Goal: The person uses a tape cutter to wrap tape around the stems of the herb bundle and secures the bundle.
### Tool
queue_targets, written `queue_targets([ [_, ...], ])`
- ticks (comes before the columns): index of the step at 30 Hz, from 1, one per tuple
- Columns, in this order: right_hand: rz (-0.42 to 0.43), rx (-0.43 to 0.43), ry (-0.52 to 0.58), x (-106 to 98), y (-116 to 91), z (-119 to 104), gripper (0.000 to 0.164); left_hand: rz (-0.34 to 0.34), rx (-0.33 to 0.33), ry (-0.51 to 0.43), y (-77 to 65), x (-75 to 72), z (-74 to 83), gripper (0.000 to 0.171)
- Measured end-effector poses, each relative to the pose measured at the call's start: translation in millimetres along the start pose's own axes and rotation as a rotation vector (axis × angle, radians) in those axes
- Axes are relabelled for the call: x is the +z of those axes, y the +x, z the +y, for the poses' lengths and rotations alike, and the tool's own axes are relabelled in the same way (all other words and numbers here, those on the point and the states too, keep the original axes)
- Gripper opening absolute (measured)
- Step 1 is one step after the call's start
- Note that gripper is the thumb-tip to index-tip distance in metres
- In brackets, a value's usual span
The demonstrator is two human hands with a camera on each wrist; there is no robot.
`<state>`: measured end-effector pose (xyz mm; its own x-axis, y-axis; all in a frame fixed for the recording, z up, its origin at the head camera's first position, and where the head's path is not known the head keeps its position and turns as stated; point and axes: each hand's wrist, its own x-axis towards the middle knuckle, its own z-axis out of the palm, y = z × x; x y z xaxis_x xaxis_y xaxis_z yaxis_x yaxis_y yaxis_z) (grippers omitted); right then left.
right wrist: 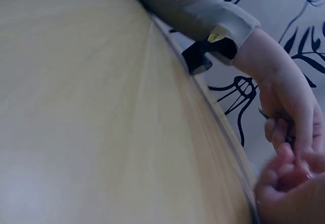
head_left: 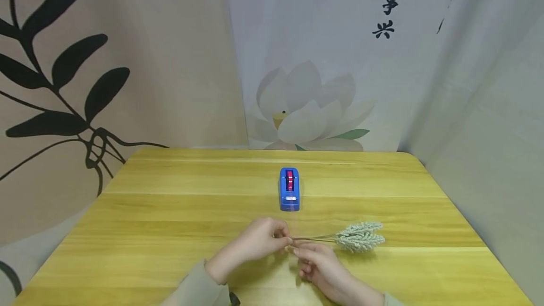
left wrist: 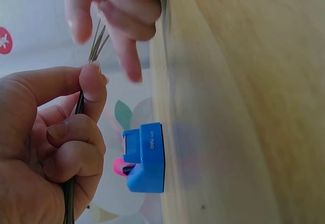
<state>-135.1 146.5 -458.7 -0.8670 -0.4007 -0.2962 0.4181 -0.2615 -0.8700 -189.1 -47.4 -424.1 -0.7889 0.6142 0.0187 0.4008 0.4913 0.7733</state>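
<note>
While your left hand (head_left: 265,240) pinches thin dark stems (left wrist: 69,203), pale-green tufted heads (head_left: 360,236) point to three o'clock, loosely parted right hand (head_left: 321,266) at four.

Left forearm (head_left: 197,289) sleeved, in from the bottom edge, slanting up and right; cuff ends short of the bare left wrist (head_left: 218,269). Left hand (head_left: 264,238) with its back turned up, thumb and forefinger brought together in a pinch; left-wrist view has remaining fingers folded toward the palm. Right forearm (head_left: 361,293) in from lower right, slanting up and left, bare down from the cuff. Right hand (head_left: 323,267) close by, a little lower and to the right; thumb and one finger parted, others bent, holding nothing visible. Its fingers blurred in right-wrist view, low at right edge
</note>
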Motion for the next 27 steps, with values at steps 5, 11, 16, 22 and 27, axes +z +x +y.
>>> queue_targets([
  [5, -0.237, -0.022, -0.228, -13.0, -19.0, -30.9, 0.041, 0.007, 0.012, 0.016, 1.4, 0.4, 1.0, 0.008],
  [11, -0.283, -0.272, -0.743, -23.0, -22.2, -93.8, 0.028, 0.001, 0.017, 0.014, 1.4, -0.3, 1.4, 0.008],
  [16, -0.272, -0.355, -1.052, -31.9, -1.3, -114.0, 0.027, 0.009, 0.016, 0.031, 0.6, 0.0, 1.5, 0.009],
  [22, -0.355, -0.263, -1.137, -34.8, 22.8, -104.5, 0.025, 0.038, 0.05, 0.046, -0.8, 2.1, 2.4, 0.007],
  [27, -0.378, -0.215, -1.133, -32.7, 27.9, -98.8, 0.018, 0.065, 0.058, 0.073, -1.4, 1.2, 4.9, 0.007],
])
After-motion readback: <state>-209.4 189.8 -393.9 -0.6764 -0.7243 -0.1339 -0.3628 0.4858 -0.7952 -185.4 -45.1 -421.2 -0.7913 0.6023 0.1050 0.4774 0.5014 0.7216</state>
